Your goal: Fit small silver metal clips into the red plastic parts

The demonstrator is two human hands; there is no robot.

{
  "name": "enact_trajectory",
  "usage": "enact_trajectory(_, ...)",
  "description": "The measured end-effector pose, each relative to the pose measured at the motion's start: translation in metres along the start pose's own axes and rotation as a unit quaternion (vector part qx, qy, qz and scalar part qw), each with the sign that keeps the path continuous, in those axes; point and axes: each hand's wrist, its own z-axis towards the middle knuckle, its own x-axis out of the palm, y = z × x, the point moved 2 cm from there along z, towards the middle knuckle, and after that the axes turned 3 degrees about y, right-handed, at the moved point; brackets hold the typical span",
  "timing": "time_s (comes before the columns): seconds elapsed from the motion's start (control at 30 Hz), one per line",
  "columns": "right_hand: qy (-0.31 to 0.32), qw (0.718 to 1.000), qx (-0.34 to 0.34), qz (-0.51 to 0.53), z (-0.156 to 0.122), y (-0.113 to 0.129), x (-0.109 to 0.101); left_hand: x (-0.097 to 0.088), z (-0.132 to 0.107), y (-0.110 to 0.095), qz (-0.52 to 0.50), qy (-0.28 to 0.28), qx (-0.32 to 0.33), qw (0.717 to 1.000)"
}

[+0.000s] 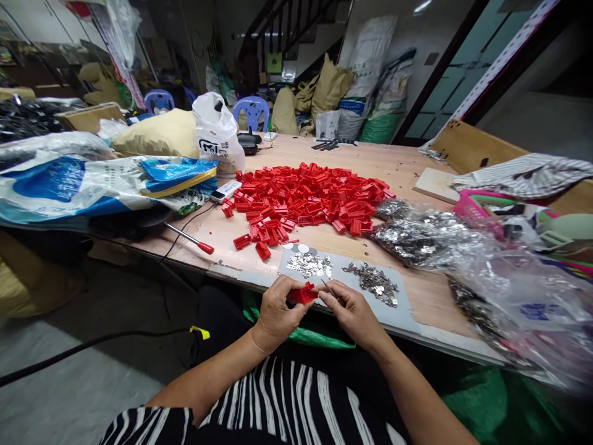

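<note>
My left hand grips a small red plastic housing between thumb and fingers, just over the table's front edge. Close on its right, my right hand pinches a thin metal piece pointing toward the housing; its exact kind is too small to tell. Behind the hands, a grey mat bears a pile of flat shiny metal plates on the left and a pile of darker small metal parts on the right. Beyond the mat lies a big heap of red plastic housings.
To the right, clear plastic bags of metal parts lie beside a pink basket. At left sit a blue-white sack, a white carrier bag and a red-tipped lever. A black cable crosses the lower left.
</note>
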Motion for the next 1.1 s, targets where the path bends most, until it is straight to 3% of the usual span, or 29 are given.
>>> enact_trajectory(0.23,-0.027,0.995,0.061,0.074,-0.001,-0.016,-0.002,-0.001,0.001,-0.005,0.004,0.011,0.012,1.000)
enact_trajectory(0.5,0.050,0.974,0.100,0.197,-0.001,-0.024,0.005,0.004,-0.003,-0.004,-0.025,0.069,0.057,0.996)
enact_trajectory(0.9,0.092,0.938,0.170,0.290,-0.026,-0.023,0.006,0.010,-0.014,0.001,-0.102,0.117,-0.012,0.988)
enact_trajectory(1.1,0.086,0.906,0.192,0.368,-0.037,-0.033,0.012,0.011,-0.018,0.006,-0.150,0.140,-0.003,0.979)
